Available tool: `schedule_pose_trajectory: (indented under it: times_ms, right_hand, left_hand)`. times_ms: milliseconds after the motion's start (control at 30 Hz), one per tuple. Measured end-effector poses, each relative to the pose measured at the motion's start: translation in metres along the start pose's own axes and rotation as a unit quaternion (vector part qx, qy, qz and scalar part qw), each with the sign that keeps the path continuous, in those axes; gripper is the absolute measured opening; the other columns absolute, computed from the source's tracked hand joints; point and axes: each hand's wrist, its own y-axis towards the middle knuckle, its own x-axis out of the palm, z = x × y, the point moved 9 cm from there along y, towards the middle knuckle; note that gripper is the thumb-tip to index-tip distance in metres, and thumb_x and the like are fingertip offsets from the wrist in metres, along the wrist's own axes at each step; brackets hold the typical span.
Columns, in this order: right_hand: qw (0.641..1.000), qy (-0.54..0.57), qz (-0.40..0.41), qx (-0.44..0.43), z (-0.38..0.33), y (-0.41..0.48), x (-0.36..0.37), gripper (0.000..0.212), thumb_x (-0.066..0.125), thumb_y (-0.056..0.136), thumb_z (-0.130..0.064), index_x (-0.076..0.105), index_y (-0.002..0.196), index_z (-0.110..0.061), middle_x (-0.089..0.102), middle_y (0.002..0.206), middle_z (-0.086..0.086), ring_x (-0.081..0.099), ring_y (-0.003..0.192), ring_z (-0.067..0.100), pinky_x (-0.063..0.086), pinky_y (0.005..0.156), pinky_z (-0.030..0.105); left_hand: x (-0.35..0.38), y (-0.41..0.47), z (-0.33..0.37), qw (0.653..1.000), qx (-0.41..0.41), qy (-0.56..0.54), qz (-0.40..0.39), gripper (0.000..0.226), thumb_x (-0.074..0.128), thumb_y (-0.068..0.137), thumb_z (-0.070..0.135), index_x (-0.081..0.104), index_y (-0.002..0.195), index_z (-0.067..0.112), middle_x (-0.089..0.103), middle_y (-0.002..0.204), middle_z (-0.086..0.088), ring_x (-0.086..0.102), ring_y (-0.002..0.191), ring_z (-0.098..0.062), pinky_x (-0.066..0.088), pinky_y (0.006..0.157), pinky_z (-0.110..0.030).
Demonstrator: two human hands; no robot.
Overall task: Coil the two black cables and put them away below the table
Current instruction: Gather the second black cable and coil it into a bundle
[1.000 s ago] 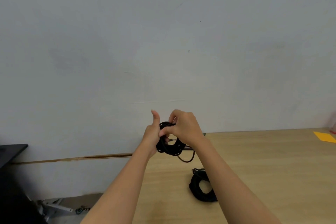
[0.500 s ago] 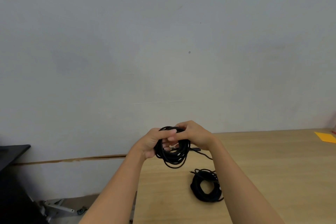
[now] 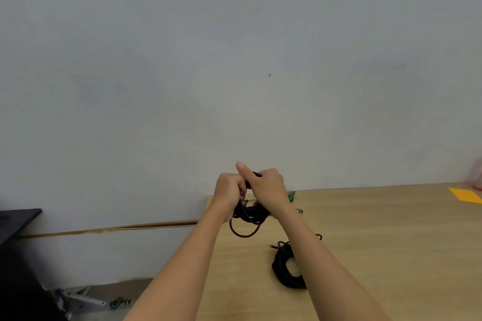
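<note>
From the head view, the left hand (image 3: 229, 193) and right hand (image 3: 268, 190) both grip one black cable (image 3: 250, 214), bunched above the surface's (image 3: 378, 242) far left corner, one loop drooping. The second coil (image 3: 283, 268) lies on the surface, nearer. Light, floppy and springy, I'd say: grip across all the loops.

held coil (image 3: 249, 215) above table (image 3: 378, 242) | second coil (image 3: 287, 268) on table
</note>
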Motion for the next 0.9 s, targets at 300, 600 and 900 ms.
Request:
schedule_pose_trajectory:
  times_ms: [300, 600, 900]
  right_hand:
    - [0.986, 0.124, 0.064, 0.091, 0.007, 0.009, -0.035, 0.061, 0.068, 0.073, -0.060, 0.065, 0.070, 0.001, 0.056, 0.065, 0.007, 0.038, 0.044, 0.017, 0.034, 0.050, 0.029]
    - [0.911, 0.317, 0.210, 0.157, 0.029, 0.005, -0.070, 0.056, 0.062, 0.079, -0.061, 0.059, 0.073, -0.005, 0.044, 0.059, 0.003, 0.035, 0.049, 0.018, 0.037, 0.055, 0.031]
    - [0.917, 0.294, 0.217, 0.158, 0.034, 0.002, -0.071, 0.054, 0.062, 0.081, -0.056, 0.057, 0.073, -0.002, 0.049, 0.064, 0.004, 0.033, 0.048, 0.017, 0.033, 0.052, 0.029]
  left_hand:
    - [0.016, -0.003, -0.010, 0.975, 0.027, -0.074, -0.210, 0.040, 0.037, 0.095, 0.045, 0.062, 0.108, 0.017, 0.068, 0.101, -0.001, 0.061, 0.101, -0.017, 0.040, 0.086, -0.032]
    - [-0.021, 0.007, -0.042, 0.982, -0.030, -0.110, -0.150, 0.017, 0.061, 0.078, 0.017, 0.050, 0.072, 0.005, 0.033, 0.044, 0.003, 0.041, 0.042, -0.010, 0.055, 0.065, -0.030]
    - [-0.049, 0.018, -0.037, 0.999, -0.038, 0.023, -0.023, 0.025, 0.045, 0.099, 0.027, 0.048, 0.076, 0.019, 0.034, 0.079, 0.003, 0.030, 0.066, -0.012, 0.031, 0.054, -0.024]
